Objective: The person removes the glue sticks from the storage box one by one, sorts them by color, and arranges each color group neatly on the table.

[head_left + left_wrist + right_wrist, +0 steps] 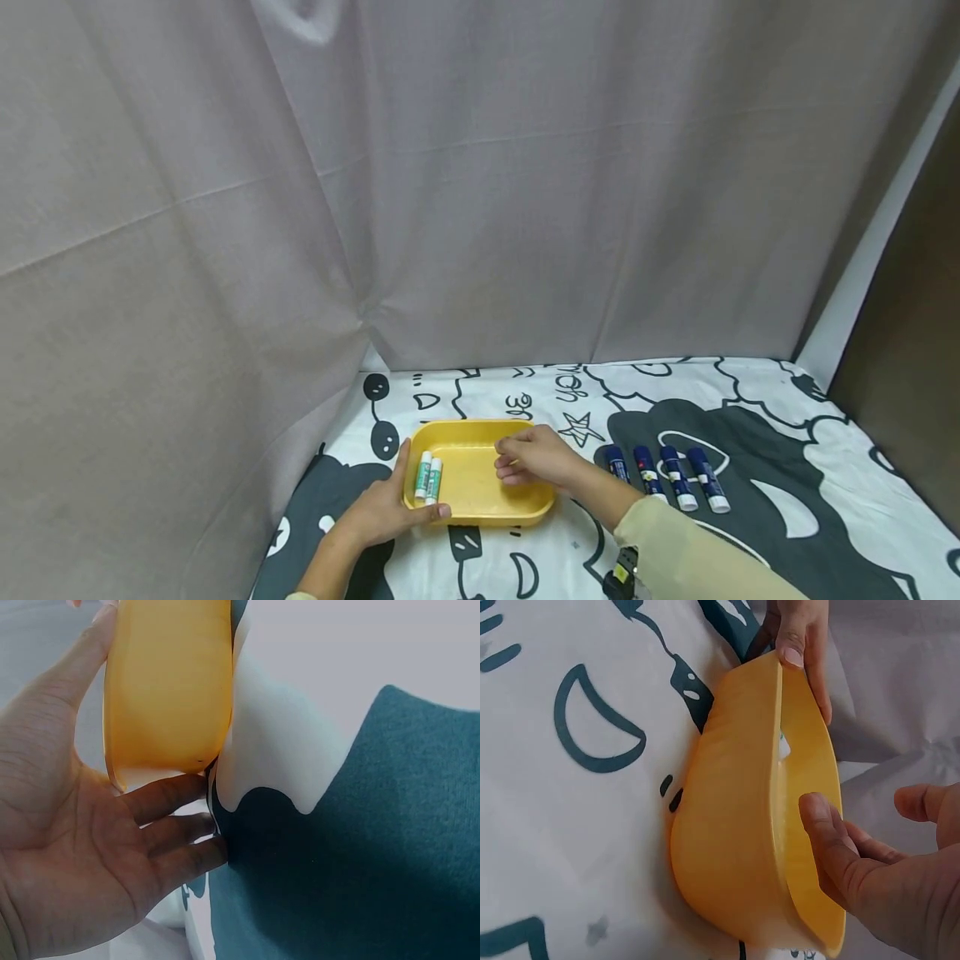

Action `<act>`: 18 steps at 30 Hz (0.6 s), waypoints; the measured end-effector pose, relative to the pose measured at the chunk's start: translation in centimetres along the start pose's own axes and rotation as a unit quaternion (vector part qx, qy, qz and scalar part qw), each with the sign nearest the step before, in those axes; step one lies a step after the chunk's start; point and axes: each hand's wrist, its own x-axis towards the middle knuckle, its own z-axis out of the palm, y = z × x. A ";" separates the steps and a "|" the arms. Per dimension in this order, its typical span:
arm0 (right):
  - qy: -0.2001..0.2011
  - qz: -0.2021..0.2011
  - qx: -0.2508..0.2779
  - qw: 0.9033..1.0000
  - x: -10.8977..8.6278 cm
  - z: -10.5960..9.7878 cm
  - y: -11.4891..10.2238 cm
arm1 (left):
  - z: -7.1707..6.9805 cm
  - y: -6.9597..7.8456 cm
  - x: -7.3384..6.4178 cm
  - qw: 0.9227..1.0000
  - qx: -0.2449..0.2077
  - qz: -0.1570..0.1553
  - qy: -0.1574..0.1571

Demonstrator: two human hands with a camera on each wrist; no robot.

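A yellow tray [495, 518] lies on the patterned cloth. Two small green-and-white tubes [428, 478], which look like glue sticks, lie side by side at its left end. My left hand [382, 510] grips that end of the tray, the thumb at the near rim and the fingers round the outside; the left wrist view shows this hand [82, 832] against the tray wall [169, 682]. Over the right part of the tray hovers my right hand [536, 457], its fingers loosely bent. In the right wrist view nothing shows between the thumb and fingers of this hand [885, 862].
To the right of the tray, several dark blue tubes with white caps [677, 478] lie in a row on the cloth [795, 450]. A grey curtain [525, 208] hangs behind and on the left. A brown panel [907, 333] stands at the right edge.
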 end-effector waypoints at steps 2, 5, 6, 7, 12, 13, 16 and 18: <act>0.001 -0.002 0.003 1.000 0.4 0.4 0.1 | 0.0 0.0 0.1 1.000 0.000 -0.001 -0.002; 0.002 -0.002 0.006 1.000 1.0 1.1 0.2 | 0.0 -0.1 0.2 1.000 0.002 0.002 0.000; 0.001 -0.003 0.006 1.000 1.1 1.3 0.2 | 0.0 -0.1 0.1 1.000 0.002 0.004 0.001; 0.001 0.000 0.004 1.000 1.3 1.5 0.1 | -0.1 -0.1 0.1 1.000 0.003 0.007 0.003; -0.008 0.005 -0.006 1.000 1.8 2.5 0.1 | -0.2 -0.1 -0.1 1.000 0.004 0.015 0.009; -0.009 0.007 -0.008 1.000 1.9 2.7 0.1 | -0.2 -0.1 -0.1 1.000 0.004 0.015 0.009; -0.015 0.007 -0.010 1.000 2.2 3.2 0.0 | -0.2 0.0 -0.1 1.000 0.004 0.013 0.009; -0.016 0.007 -0.008 1.000 2.4 3.6 0.0 | -0.2 0.0 -0.1 1.000 0.003 0.012 0.008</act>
